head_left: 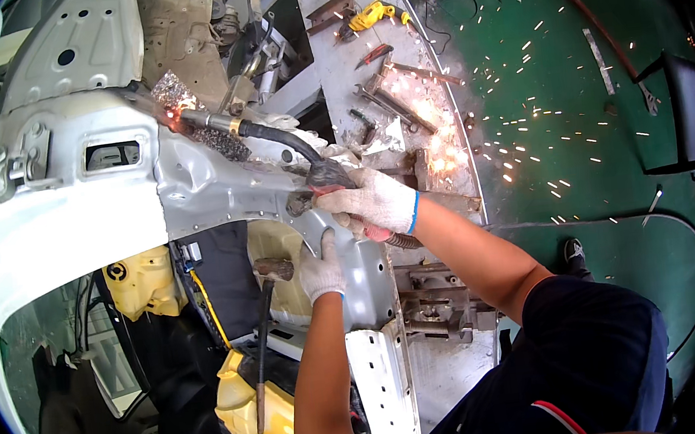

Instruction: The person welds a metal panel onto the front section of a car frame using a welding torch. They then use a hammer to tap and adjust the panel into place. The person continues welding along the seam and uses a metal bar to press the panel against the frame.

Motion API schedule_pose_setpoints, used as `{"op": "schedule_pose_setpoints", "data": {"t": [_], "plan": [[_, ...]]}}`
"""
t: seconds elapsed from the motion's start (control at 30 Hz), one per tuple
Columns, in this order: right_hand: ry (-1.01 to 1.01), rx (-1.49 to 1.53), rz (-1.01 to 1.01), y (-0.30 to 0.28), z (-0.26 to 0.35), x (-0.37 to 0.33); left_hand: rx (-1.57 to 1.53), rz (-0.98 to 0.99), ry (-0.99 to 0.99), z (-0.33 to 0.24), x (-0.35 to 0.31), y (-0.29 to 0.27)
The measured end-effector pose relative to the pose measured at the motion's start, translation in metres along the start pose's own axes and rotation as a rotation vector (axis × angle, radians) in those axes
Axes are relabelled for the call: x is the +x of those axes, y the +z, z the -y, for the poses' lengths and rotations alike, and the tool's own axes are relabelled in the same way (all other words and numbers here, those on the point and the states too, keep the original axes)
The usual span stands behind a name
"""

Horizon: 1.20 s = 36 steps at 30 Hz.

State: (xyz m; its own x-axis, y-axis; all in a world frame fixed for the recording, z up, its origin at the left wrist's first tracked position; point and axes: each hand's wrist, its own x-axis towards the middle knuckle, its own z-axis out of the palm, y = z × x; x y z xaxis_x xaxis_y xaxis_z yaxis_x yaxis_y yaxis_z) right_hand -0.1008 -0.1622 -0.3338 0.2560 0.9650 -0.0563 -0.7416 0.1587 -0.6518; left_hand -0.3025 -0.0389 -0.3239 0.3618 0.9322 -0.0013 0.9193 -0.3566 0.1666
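Observation:
My gloved right hand is wrapped round the handle of a welding torch. Its black curved neck reaches up and left to a bright orange glow on the grey metal car body panel. A dark speckled strip lies beside the glow. My gloved left hand rests on the panel below the torch handle, with a finger stretched out and nothing visible held. Left of that hand is a hammer, its head up and its handle pointing down over the body opening.
Sparks spray right over the metal bench and the green floor. On the bench are a yellow power tool and rusty steel pieces. A cable curves across the floor; a wrench lies near a black frame.

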Motion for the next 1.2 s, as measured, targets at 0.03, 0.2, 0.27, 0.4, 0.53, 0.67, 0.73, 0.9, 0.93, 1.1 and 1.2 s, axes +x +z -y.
{"op": "schedule_pose_setpoints", "data": {"t": [0.03,0.2,0.27,0.4,0.53,0.67,0.73,0.9,0.93,1.1,1.2], "plan": [[0.003,-0.006,0.016,0.0,0.0,0.003,0.001,-0.026,0.027,0.004,0.003,0.003],[0.009,-0.037,0.002,-0.003,0.003,0.012,0.01,-0.026,0.04,0.013,0.008,0.009],[-0.02,-0.022,0.019,-0.006,0.006,0.012,0.009,-0.011,0.03,0.01,0.007,0.007],[-0.043,-0.068,0.022,-0.013,0.017,0.008,-0.003,-0.023,0.013,0.01,0.003,0.01],[0.009,-0.082,-0.049,-0.004,0.025,0.002,-0.022,-0.001,0.014,0.011,0.003,0.009],[0.028,-0.069,-0.043,-0.01,0.008,0.014,0.005,0.09,0.002,0.005,0.004,-0.002],[0.007,-0.029,-0.031,0.002,0.017,0.009,-0.002,0.09,-0.021,0.003,0.007,-0.011],[0.025,-0.046,-0.077,0.012,0.018,0.011,0.061,0.088,-0.04,0.006,0.009,-0.013],[-0.011,-0.009,-0.087,0.015,0.016,0.006,0.054,0.105,-0.021,0.009,0.011,-0.009],[-0.262,0.161,-0.303,-0.012,0.005,-0.016,0.026,0.135,-0.025,-0.002,0.005,-0.018],[-0.246,0.156,-0.509,-0.038,-0.02,-0.039,0.025,0.136,-0.025,-0.005,0.002,-0.015]]}}
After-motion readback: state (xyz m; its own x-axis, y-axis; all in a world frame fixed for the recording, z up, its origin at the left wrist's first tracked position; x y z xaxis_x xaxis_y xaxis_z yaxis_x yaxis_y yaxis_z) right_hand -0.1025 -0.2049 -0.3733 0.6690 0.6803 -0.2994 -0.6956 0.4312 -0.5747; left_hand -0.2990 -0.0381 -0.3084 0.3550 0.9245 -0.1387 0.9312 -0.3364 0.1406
